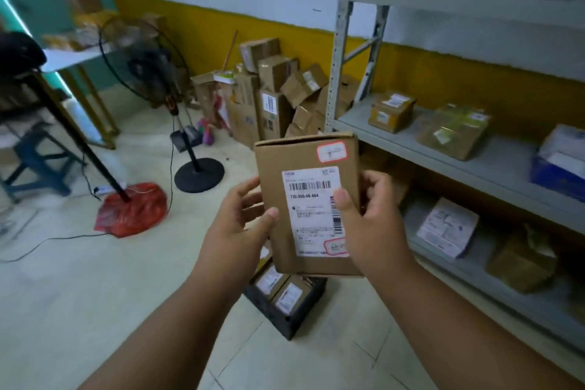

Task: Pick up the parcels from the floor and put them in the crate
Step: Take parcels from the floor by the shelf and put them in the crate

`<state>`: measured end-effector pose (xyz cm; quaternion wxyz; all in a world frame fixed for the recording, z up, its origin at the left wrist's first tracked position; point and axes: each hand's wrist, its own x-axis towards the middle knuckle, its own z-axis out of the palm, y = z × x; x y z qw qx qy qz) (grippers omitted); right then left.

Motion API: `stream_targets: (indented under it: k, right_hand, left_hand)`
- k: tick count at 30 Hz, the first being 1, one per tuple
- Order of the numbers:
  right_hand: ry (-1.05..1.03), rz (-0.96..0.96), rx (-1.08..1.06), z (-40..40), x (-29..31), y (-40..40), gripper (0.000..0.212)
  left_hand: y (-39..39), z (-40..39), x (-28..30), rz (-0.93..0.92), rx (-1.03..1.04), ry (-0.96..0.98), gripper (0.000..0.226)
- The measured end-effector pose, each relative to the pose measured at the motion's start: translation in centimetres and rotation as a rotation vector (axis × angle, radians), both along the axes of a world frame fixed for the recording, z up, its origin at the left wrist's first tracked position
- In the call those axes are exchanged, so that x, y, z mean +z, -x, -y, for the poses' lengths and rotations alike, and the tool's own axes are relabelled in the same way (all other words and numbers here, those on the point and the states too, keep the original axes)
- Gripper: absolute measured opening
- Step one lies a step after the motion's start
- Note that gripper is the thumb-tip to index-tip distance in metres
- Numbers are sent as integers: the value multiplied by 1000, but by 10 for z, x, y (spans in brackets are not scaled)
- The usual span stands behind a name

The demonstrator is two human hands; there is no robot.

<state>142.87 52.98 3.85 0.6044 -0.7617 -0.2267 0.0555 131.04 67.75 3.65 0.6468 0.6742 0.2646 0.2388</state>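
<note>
Head view: we hold the flat brown cardboard parcel with a white barcode label [308, 204] upright above the black plastic crate [289, 321] on the floor, left hand [240, 225] and right hand [368, 215] each a grip pinching a side edge, thumbs on the label face. To finish well, we'd lower it flat beside the parcels already inside. Grey metal shelving [411, 139] crowds the right; left floor is open.

Two bare, sleeveless forearms
</note>
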Motion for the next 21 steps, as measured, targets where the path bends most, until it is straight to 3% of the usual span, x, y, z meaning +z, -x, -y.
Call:
stream_targets:
  k: [5, 10, 15, 21]
  right_hand:
    - [-71, -50, 33, -46, -10, -19, 23]
    - [-95, -79, 37, -91, -33, -64, 25]
    - [31, -43, 25, -128, -47, -132, 21]
    - [191, -7, -84, -137, -58, -199, 31]
  left_hand:
    - [-8, -21, -23, -26, 27, 105, 56]
    - [-51, -56, -29, -103, 95, 35, 52]
    - [-118, -82, -29, -170, 183, -11, 50]
    - [-193, -96, -25, -227, 170, -57, 48]
